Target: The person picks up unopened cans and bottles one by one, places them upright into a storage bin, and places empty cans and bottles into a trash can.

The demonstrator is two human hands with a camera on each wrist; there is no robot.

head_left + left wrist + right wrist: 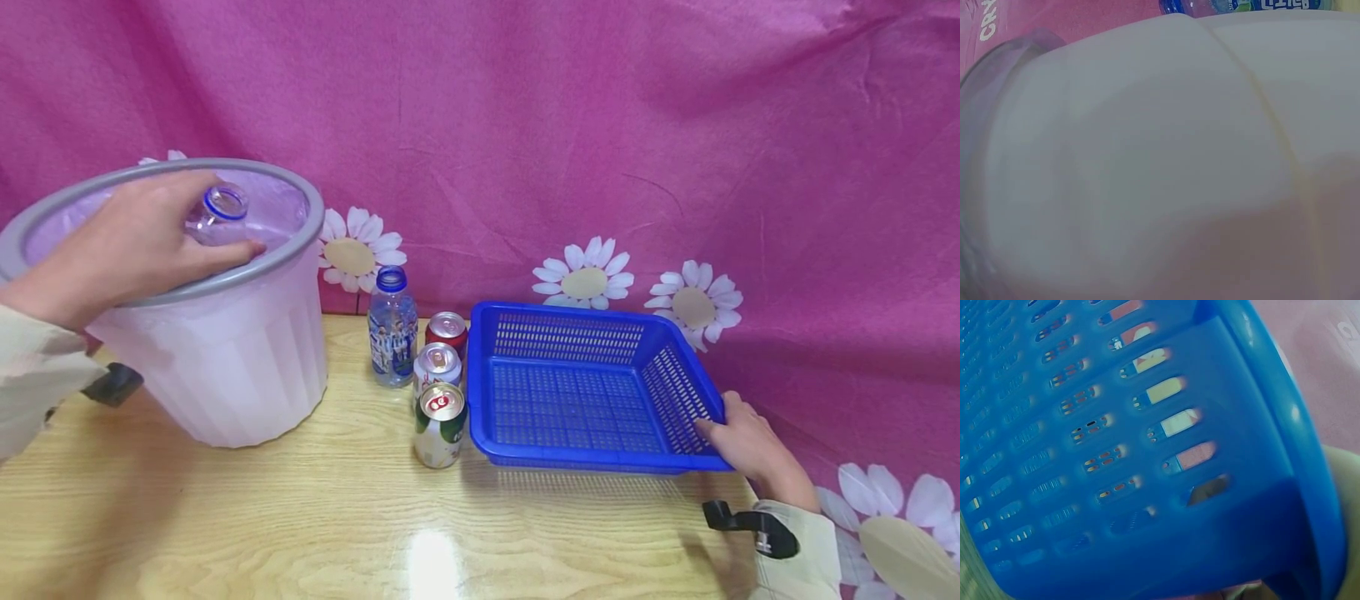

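In the head view, my left hand (146, 237) reaches over the near rim of the pale bin (240, 367) at the left of the frame, thumb and fingers curled round a clear bottle (221, 215) with a blue ring at its open neck — the bottle sits within the bin's mouth, neck upward, its lower part hidden. My right hand (756, 446), at lower right, grips the right near corner of the blue basket (592, 458), which rests on the wooden tabletop (337, 517) right of centre. Between bin and basket, near the middle of the frame, a labelled bottle (392, 337) with a blue neck stands upright, and just right of it three cans line up beside the basket: a red can (446, 332) at the back, a pale can (437, 371) next, and a white-and-green can (441, 433) in front. A magenta cloth (525, 150) with daisies hangs behind. In the left wrist view the bin's blurred wall fills most of the frame, with the labelled bottle peeking in along the top edge; I cannot tell my grip there. In the right wrist view the basket's slotted side spreads across — part of my right hand shows at the right edge, beside the rim.
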